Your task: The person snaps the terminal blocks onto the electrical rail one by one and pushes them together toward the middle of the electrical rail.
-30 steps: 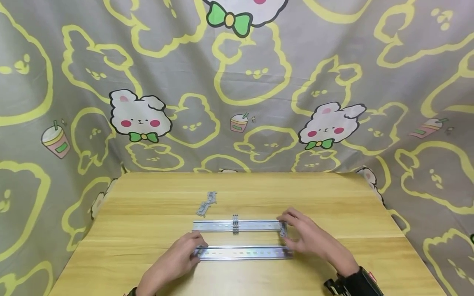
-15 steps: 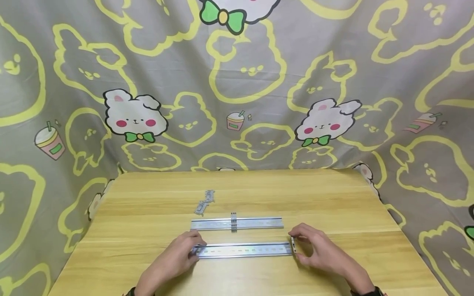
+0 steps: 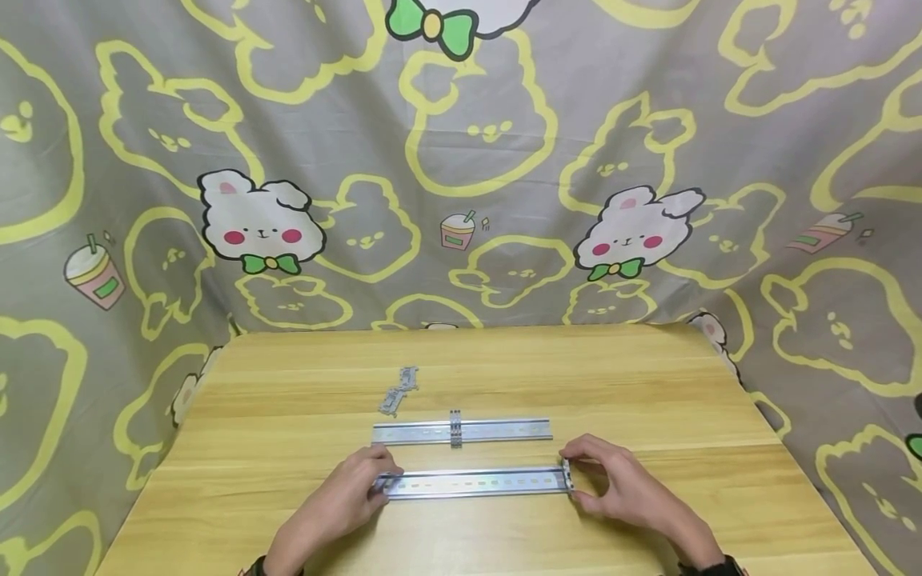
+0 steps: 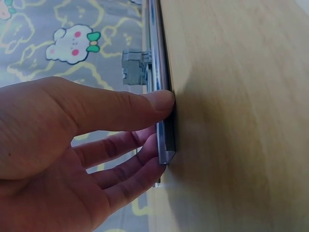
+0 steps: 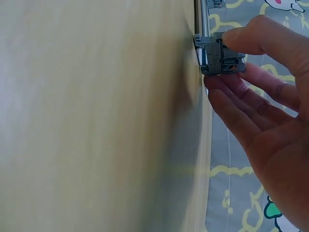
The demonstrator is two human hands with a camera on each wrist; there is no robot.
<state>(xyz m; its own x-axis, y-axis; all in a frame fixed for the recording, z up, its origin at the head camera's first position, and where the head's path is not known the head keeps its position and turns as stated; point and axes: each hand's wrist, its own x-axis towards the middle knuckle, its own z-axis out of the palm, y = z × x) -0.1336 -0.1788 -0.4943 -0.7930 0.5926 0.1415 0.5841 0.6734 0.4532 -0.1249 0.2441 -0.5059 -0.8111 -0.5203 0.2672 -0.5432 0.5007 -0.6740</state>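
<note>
Nearer the person lies a slotted metal DIN rail (image 3: 475, 483). My left hand (image 3: 360, 484) pinches its left end; the left wrist view shows the thumb (image 4: 159, 101) on one edge and fingers on the other. At the rail's right end my right hand (image 3: 612, 484) holds a grey terminal block (image 5: 219, 54) between thumb and fingers, and the block overlaps the rail end in the head view. Behind, a second DIN rail (image 3: 504, 430) lies parallel, carrying a few grey terminal blocks (image 3: 455, 429) near its middle.
Two loose grey terminal blocks (image 3: 392, 401) lie behind the far rail, on its left side. The wooden table (image 3: 576, 368) ends at a patterned grey curtain (image 3: 389, 128) at the back and sides.
My right hand has taken the terminal block from the far rail's right end toward the person, to the near rail's right end. The left hand stays on the near rail.
</note>
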